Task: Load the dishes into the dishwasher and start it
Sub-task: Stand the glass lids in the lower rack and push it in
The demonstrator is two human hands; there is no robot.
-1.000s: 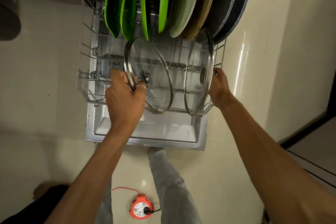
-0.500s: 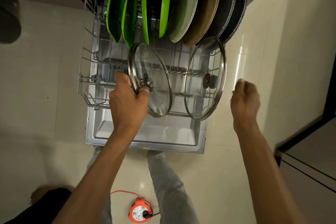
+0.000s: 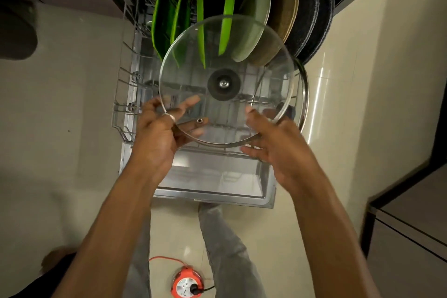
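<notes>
The left hand [image 3: 157, 138] holds a big round glass lid [image 3: 193, 60] by its edge. Its grip is closed on the low left part of the edge. Some fingers [image 3: 189, 104] are behind the glass, and you can see them through it. One finger has a ring [image 3: 170, 116] on it.

The right hand [image 3: 278, 147] is at the low right part of the edge. Its thumb [image 3: 254, 113] lies on the glass and its other fingers are spread out under the edge. This hand is blurry, so I cannot tell if its grip is really holding the lid or only touching it.

The lid is up in the air between the two grips, above the rack [image 3: 121, 113], with its flat side facing us. Its dark knob [image 3: 223, 83] sits in the middle, a little above both grips.

Just to the right of the right grip, a second lid [image 3: 305, 94] stands on its edge in the rack. Far past the grips, plates stand in a row at the back of the rack: green plates [image 3: 164, 14] on the left, then a pale plate [image 3: 258, 5], a brown plate [image 3: 285, 7] and dark plates [image 3: 314, 17] on the right.

Under the grips, the dishwasher door [image 3: 217, 176] lies open and flat. Closer to the person than the grips, an orange cable reel [image 3: 186, 284] sits on the floor [image 3: 60, 104] between two legs in grey trousers.
</notes>
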